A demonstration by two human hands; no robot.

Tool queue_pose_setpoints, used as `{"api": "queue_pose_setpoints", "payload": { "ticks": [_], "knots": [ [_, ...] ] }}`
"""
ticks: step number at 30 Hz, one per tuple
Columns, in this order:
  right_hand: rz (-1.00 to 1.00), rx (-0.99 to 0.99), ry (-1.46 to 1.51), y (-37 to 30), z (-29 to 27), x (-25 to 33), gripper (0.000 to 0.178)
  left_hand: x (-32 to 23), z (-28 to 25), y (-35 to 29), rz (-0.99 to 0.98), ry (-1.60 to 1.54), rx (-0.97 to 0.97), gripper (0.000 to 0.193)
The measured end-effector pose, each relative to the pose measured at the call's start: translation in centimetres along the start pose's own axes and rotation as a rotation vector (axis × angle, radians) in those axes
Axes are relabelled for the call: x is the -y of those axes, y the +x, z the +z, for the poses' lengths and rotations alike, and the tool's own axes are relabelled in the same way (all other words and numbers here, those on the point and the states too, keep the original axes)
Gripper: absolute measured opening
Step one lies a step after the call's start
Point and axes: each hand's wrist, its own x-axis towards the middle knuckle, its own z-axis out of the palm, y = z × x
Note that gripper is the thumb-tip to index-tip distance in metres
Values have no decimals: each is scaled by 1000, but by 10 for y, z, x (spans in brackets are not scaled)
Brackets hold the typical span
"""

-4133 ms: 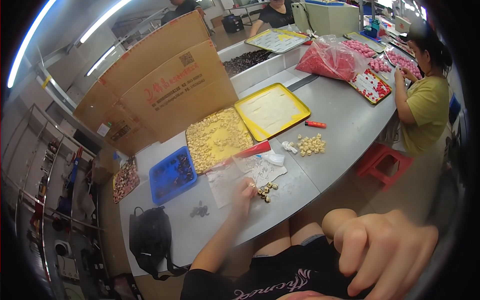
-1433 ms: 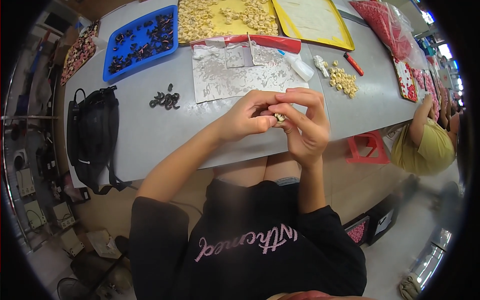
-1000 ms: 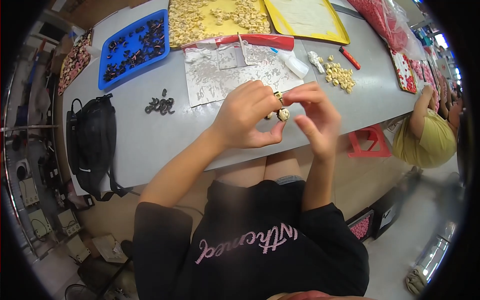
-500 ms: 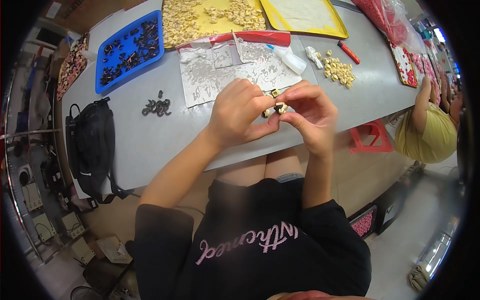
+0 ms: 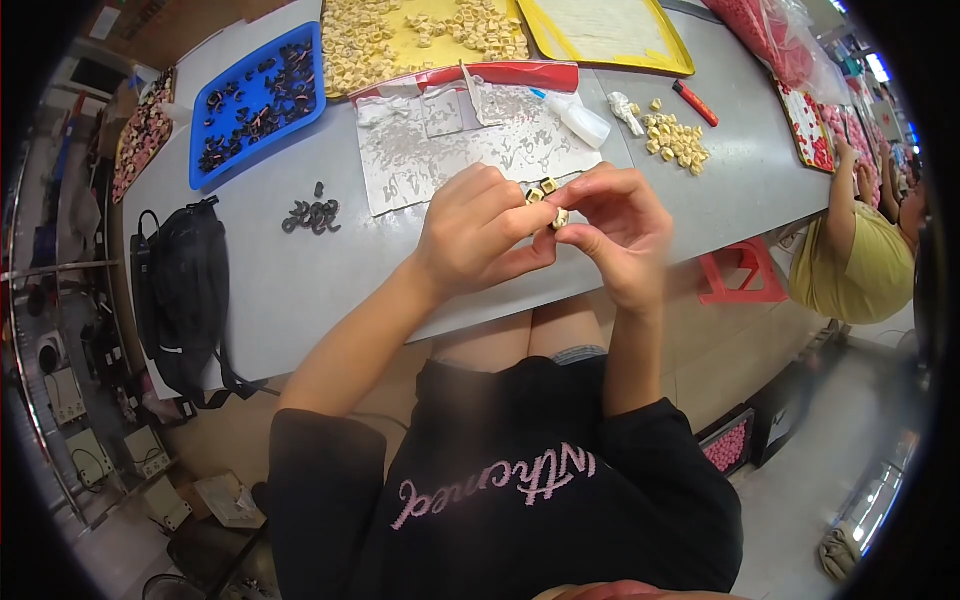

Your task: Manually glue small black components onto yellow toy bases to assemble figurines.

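A small cream-and-dark piece (image 5: 560,217) is pinched between the fingers of both hands, the left hand (image 5: 478,225) and the right hand (image 5: 628,238), just in front of a white sheet (image 5: 405,180) spread on a grey counter (image 5: 385,265). A cream side is turned up toward the camera; the piece is too small and too covered for its long axis to be told. Cream-and-black blocks (image 5: 548,186) are seen resting between the hands and the sheet's near edge. Dark curved strips (image 5: 314,216) are heaped left of the sheet, a blue tray (image 5: 250,158) of more set farther back. A white bottle (image 5: 585,122) is laid on the sheet's right side, its blue tip directed back and leftward. Cream pieces (image 5: 677,143) are piled to the sheet's right.
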Motion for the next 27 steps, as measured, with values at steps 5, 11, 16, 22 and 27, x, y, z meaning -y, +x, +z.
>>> {"api": "queue_pose_setpoints", "payload": {
  "ticks": [5,11,16,22,27],
  "knots": [
    [-1,9,1,0,0,-3,30,1,-2,1,17,-36,9,40],
    [-19,10,14,2,-1,-5,32,0,0,5,32,8,-43,34],
    [-19,-3,33,1,2,-6,34,-1,-1,3,19,0,-38,36],
    [63,32,12,0,0,-3,24,-6,0,4,-359,-262,40,37],
    [39,35,-86,4,-4,3,26,-7,-5,10,-922,-747,171,25]
  ]
}}
